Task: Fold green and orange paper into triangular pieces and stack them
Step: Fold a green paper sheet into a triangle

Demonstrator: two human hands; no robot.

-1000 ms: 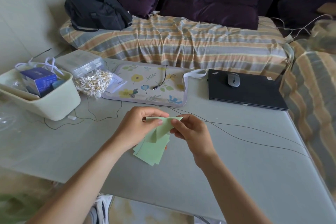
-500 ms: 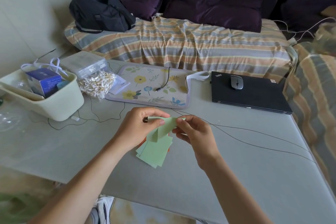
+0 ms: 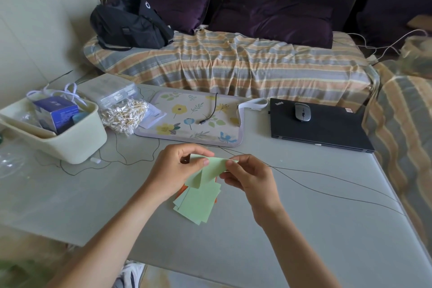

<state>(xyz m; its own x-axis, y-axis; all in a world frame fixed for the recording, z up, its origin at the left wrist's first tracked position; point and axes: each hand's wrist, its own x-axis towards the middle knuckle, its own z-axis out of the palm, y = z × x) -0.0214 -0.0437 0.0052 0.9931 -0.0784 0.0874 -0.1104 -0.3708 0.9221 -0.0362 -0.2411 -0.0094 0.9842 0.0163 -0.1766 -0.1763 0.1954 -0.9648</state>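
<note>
bin (image 3: 77, 145), desk 9 o'clock: blue box (image 3: 55, 113) inside | left hand (image 3: 177, 170), right hand (image 3: 251, 177) both pinch green paper (image 3: 211, 169) | fold unchanged from before

i see the table (image 3: 304, 229) in front of me, the sofa (image 3: 233, 63) behind it. my left hand (image 3: 173, 170) and right hand (image 3: 251, 177) meet over the table's middle, pinching a sheet (image 3: 211, 169) between them. just below it a paper stack (image 3: 197, 203) lies on the table. a bin (image 3: 72, 138) sits far left with a box (image 3: 55, 112) in it; a swab bag (image 3: 124, 116) lies right of the bin. a mat (image 3: 194, 119) lies behind my hands, a cable (image 3: 210, 110) on it. the laptop (image 3: 320, 126) lies right of the mat, a mouse (image 3: 302, 112) on it. a bag (image 3: 128, 25) rests on the sofa's left end.
</note>
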